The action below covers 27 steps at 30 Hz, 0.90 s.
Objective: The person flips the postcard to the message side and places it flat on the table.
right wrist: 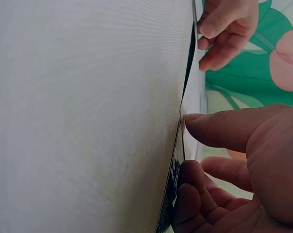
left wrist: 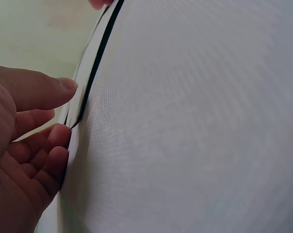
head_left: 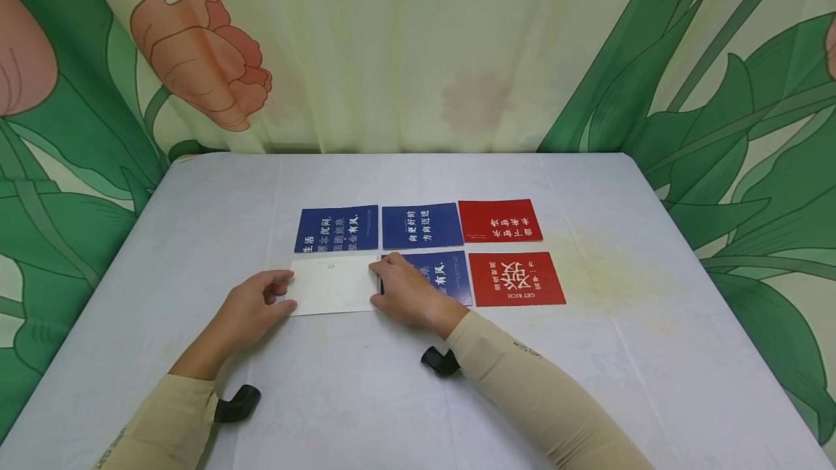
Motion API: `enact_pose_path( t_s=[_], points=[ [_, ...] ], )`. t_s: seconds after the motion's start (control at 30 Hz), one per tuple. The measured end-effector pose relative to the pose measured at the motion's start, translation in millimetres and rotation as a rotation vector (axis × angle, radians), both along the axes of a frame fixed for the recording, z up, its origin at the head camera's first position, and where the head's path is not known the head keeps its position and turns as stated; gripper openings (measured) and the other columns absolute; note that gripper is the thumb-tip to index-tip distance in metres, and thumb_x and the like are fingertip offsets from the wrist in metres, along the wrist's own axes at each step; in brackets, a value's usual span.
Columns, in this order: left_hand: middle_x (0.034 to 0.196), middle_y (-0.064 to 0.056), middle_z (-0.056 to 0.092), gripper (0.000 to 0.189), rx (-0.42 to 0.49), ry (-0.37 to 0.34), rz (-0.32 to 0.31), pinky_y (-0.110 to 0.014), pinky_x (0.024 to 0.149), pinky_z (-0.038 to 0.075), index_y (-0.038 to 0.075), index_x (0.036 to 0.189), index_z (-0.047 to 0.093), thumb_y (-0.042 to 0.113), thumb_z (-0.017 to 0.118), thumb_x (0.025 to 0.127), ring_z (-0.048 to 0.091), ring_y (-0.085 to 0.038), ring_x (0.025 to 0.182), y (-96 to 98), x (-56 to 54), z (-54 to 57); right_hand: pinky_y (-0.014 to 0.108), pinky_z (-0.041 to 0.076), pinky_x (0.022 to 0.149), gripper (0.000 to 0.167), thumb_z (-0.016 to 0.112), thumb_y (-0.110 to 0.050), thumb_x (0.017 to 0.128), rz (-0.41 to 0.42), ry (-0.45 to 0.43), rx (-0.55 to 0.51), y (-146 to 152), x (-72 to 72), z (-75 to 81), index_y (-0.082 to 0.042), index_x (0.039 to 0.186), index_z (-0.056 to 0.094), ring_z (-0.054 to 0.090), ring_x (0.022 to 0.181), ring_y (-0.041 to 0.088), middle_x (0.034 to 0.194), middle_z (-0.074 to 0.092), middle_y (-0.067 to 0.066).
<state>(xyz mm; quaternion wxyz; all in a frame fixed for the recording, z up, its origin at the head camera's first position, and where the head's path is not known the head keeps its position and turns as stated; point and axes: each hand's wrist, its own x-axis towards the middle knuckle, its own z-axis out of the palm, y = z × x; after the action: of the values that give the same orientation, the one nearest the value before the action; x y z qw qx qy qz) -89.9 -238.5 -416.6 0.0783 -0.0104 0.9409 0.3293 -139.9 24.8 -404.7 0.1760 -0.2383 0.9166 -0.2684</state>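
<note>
A white postcard [head_left: 333,285] lies blank side up at the near left of a group of cards, with faint print on it. Its near edge bows slightly off the table, and a dark strip shows beneath in both wrist views. My left hand [head_left: 257,307] is at its left edge, thumb and fingertips spread along that side. Along the right edge my right hand [head_left: 411,290] touches with thumb and fingertips. That hand partly covers a blue card [head_left: 451,274] with white characters. Neither wrist view plainly shows a pinch.
Behind lie two blue cards, one at the left [head_left: 336,229] and one in the middle [head_left: 421,225], and a red card [head_left: 499,220]. Another red card [head_left: 517,278] sits front right. A white cloth covers the table [head_left: 366,397]; a patterned curtain [head_left: 405,49] hangs behind it.
</note>
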Motion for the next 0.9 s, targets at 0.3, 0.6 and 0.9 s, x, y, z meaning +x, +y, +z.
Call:
enact_pose_path(
  t_s=[0.3, 0.6, 0.9],
  points=[
    [0.117, -0.021, 0.062, 0.056, 0.000, -0.015, -0.017, -0.048, 0.088, 0.049, -0.004, 0.138, 0.053, 0.016, 0.072, 0.090, 0.056, -0.035, 0.102, 0.0, -0.3, 1.0, 0.034, 0.043, 0.105, 0.053, 0.064, -0.012, 0.096, 0.006, 0.010, -0.009, 0.2, -0.2, -2.1, -0.002, 0.146, 0.049, 0.052, 0.118, 0.024, 0.137, 0.048, 0.013],
    [0.116, -0.020, 0.060, 0.058, -0.005, 0.000, -0.031, -0.050, 0.091, 0.049, -0.003, 0.140, 0.052, 0.012, 0.075, 0.089, 0.055, -0.035, 0.102, 2.3, -1.0, 1.1, 0.034, 0.043, 0.104, 0.054, 0.064, -0.012, 0.096, 0.000, -0.001, -0.024, 1.0, 0.9, -0.7, -0.003, 0.146, 0.049, 0.052, 0.118, 0.023, 0.137, 0.048, 0.012],
    [0.116, -0.020, 0.060, 0.058, -0.031, -0.035, -0.035, -0.049, 0.088, 0.048, -0.001, 0.140, 0.053, 0.021, 0.073, 0.090, 0.054, -0.035, 0.101, 3.1, -1.1, 2.9, 0.035, 0.044, 0.102, 0.054, 0.065, -0.014, 0.096, 0.007, 0.003, -0.018, 1.5, 1.0, -0.9, -0.005, 0.147, 0.049, 0.053, 0.114, 0.023, 0.134, 0.049, 0.012]
  ],
)
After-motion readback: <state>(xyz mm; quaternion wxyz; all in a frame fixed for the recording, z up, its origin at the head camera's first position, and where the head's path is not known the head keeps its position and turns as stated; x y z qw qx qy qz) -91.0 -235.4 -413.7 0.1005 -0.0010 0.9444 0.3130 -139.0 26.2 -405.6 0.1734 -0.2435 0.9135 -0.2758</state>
